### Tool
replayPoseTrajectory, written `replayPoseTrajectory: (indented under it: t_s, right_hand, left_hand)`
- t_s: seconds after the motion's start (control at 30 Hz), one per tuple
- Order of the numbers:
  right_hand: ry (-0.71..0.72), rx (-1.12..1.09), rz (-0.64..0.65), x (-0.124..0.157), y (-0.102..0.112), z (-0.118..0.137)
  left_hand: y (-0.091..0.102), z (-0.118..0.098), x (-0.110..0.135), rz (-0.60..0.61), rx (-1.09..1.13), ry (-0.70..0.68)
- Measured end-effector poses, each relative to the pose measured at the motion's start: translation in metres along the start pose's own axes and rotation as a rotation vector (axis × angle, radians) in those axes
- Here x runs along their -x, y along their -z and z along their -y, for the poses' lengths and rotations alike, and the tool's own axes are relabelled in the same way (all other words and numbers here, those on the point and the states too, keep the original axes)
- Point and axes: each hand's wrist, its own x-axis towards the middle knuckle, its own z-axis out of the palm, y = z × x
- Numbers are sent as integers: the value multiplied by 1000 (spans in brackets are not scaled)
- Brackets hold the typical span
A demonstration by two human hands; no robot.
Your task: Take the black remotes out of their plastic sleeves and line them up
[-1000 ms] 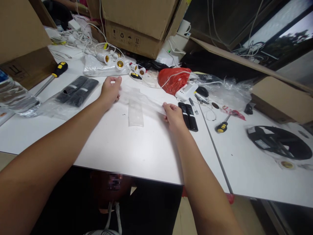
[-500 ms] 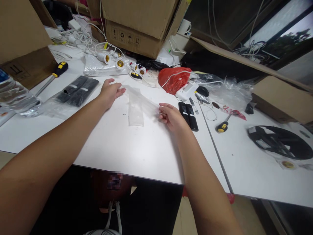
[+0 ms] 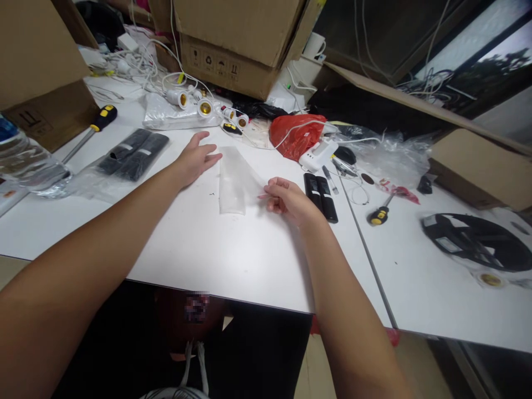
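Two hands flank one clear plastic bag beside two black bars.

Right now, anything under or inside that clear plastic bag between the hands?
The clear plastic bag lies flat on the white table, which shows through it. It looks empty; its right edge is hidden under the right hand.

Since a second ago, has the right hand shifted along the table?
Yes. The right hand has drawn leftward, away from the two black bars it was beside, with its fingers curled at the edge of the clear plastic bag.
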Motion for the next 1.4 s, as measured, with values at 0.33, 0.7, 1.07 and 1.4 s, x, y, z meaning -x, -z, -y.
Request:
replayPoseTrajectory:
  t_s: [0.33, 0.7, 1.07, 1.4]
  right_hand:
    - [-54, 39, 147, 4, -9, 0]
    - [-144, 194, 290, 12, -25, -3]
    - [481, 131, -152, -3, -40, -8]
    - [-21, -361, 260, -2, -63, -16]
  left_hand:
    - [-4, 10, -6, -79, -209, -199]
    - [8, 23, -19, -127, -624, -450]
    - [-30, 5, 14, 300, -1242, -672]
    - [-40, 19, -15, 533, -1657, -289]
